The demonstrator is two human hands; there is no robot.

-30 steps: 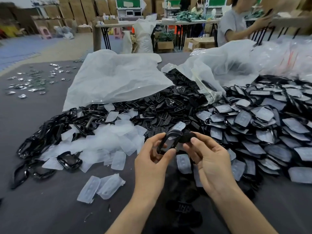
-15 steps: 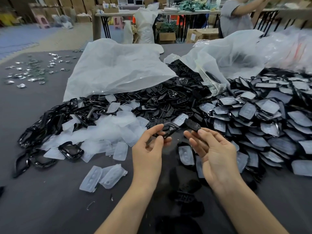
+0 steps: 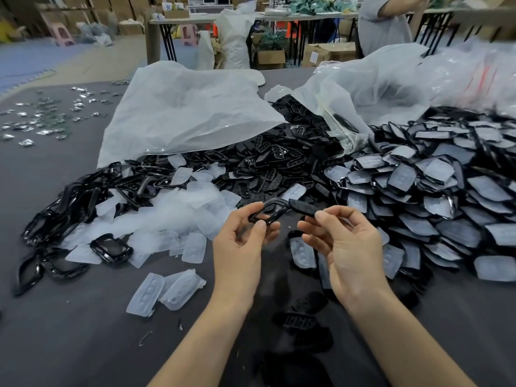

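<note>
My left hand (image 3: 241, 241) pinches a glossy black frame (image 3: 268, 212) between thumb and fingers, held above the grey table (image 3: 83, 331). My right hand (image 3: 346, 241) holds a flat black button pad (image 3: 303, 207) by its near end between thumb and forefinger, its far tip at the frame's right edge. Both hands are palm-up at the middle of the view.
Loose black frames (image 3: 69, 213) and translucent pads (image 3: 156, 219) lie left, black button pads (image 3: 279, 160) in the middle, assembled pieces (image 3: 432, 196) stacked right. Plastic bags (image 3: 190, 113) lie behind. Several dark pads (image 3: 301, 319) lie between my forearms. A person (image 3: 382, 20) works at the far table.
The two parts, held together in front of me a second ago, have come apart. My hands spread and lowered; the left keeps the frame, the right keeps the black pad.
</note>
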